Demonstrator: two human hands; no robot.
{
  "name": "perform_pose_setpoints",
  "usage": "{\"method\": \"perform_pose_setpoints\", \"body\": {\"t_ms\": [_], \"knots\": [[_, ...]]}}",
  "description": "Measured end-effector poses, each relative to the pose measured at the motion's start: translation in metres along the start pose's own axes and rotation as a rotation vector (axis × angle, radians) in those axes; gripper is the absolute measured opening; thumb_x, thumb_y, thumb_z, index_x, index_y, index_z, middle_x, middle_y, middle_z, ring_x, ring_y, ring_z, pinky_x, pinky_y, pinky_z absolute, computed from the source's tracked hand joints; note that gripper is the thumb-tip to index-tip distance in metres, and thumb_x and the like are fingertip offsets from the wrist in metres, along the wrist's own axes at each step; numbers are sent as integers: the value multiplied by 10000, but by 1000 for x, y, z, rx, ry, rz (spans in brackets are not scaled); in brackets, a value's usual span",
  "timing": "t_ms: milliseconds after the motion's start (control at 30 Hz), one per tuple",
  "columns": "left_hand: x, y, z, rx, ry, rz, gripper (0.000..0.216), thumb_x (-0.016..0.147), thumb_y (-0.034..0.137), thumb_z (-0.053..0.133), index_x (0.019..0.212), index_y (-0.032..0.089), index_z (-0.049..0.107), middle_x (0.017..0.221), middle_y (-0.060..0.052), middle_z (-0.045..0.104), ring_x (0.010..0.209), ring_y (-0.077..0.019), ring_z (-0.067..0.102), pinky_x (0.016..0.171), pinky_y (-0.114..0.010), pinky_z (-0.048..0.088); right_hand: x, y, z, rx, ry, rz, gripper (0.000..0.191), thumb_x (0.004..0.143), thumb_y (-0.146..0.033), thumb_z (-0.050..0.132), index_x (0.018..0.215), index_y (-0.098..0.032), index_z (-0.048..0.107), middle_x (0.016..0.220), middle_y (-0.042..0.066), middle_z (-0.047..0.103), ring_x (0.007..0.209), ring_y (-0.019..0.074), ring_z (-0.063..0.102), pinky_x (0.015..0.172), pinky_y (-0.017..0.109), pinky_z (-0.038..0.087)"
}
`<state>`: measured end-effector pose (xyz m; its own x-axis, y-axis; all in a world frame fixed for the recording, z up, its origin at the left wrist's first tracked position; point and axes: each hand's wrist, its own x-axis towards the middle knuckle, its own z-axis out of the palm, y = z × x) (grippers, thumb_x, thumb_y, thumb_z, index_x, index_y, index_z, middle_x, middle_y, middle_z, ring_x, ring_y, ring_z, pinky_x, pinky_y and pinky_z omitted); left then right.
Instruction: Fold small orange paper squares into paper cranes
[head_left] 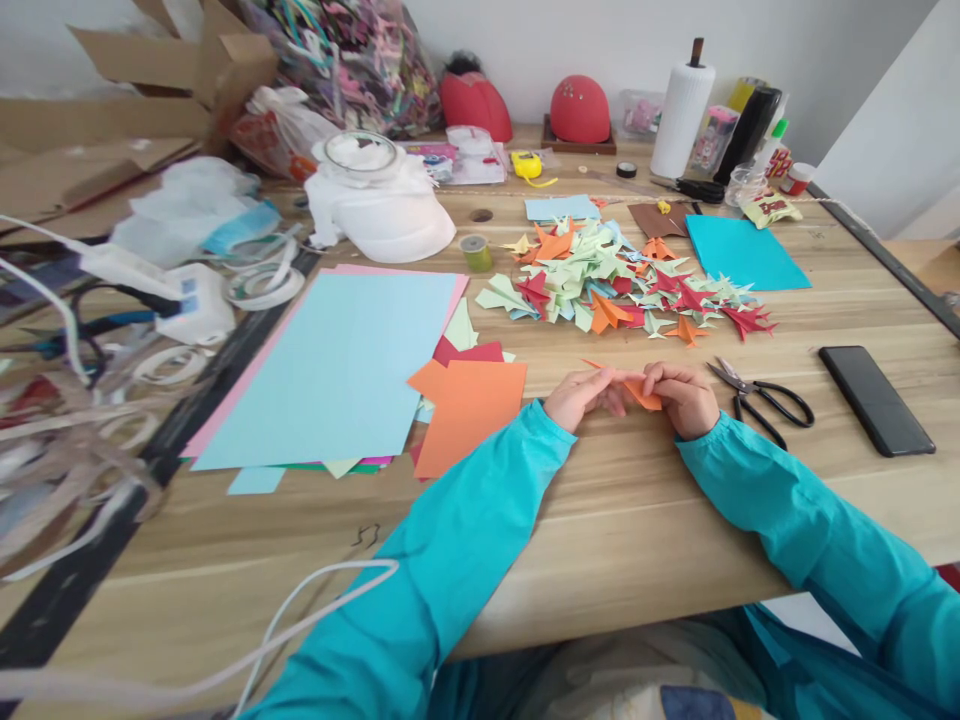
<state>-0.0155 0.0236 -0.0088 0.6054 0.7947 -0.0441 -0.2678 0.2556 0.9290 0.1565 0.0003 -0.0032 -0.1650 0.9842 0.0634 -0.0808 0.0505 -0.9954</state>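
between the tabletop's (pixel 615 560) near edge and a heap of folded paper shapes (pixel 600 262), pinching a folded orange paper (pixel 646 394) between fingertips of left hand (pixel 582 394) and right hand (pixel 682 396), with scissors (pixel 741 387) beside the right hand and a phone (pixel 876 400) near the right edge

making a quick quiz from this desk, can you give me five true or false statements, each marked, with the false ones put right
1. The left hand and right hand both hold one orange piece. True.
2. The scissors are in the right hand. False: they lie on the table beside it.
3. The phone lies to the right of the scissors. True.
4. The tape measure is red. False: it is yellow.
5. The paper pile lies nearer the hands than the tape measure. True.
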Motion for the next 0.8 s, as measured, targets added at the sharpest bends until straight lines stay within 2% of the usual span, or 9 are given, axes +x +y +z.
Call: {"method": "perform_pose_setpoints", "body": {"t_ms": [133,300,400,500,633,800], "knots": [[1,-1,2,-54,95,7,516,677,576,622,864,105,720,680,-104,678,546,-153,605,599,-310,497,-1,3,-1,7,12,15,71,681,-218,584,665,-173,637,584,-9,556,515,110,488,481,246,381],[0,-3,7,-56,284,78,434,574,427,761,884,126,711,668,-59,697,587,-161,644,662,-316,531,0,1,1,108,48,23,188,671,-238,640,851,-190,667,635,-12,609,524,117,552,492,252,436],[0,-2,8,33,336,107,435,501,337,810,878,142,711,673,-41,709,644,-174,664,732,-334,543,-1,0,2,102,31,-26,220,636,-247,690,848,-191,672,649,-1,625,580,134,581,506,258,453],[0,-1,8,76,365,119,460,465,319,821,874,141,709,678,-40,712,667,-186,670,735,-340,550,-1,1,4,58,38,-56,251,616,-284,734,842,-193,670,696,13,644,607,140,587,518,265,465],[1,-2,7,88,397,136,440,455,312,822,844,139,709,682,-35,711,663,-181,666,739,-344,550,-1,0,6,-19,64,-115,252,608,-322,759,806,-190,676,751,29,646,586,119,562,527,269,470],[1,-3,7,97,425,145,417,468,302,817,834,134,708,699,-49,711,689,-193,669,764,-367,544,0,-3,8,-99,78,-176,210,631,-344,752,757,-192,682,729,34,641,633,138,576,559,280,480]]}}
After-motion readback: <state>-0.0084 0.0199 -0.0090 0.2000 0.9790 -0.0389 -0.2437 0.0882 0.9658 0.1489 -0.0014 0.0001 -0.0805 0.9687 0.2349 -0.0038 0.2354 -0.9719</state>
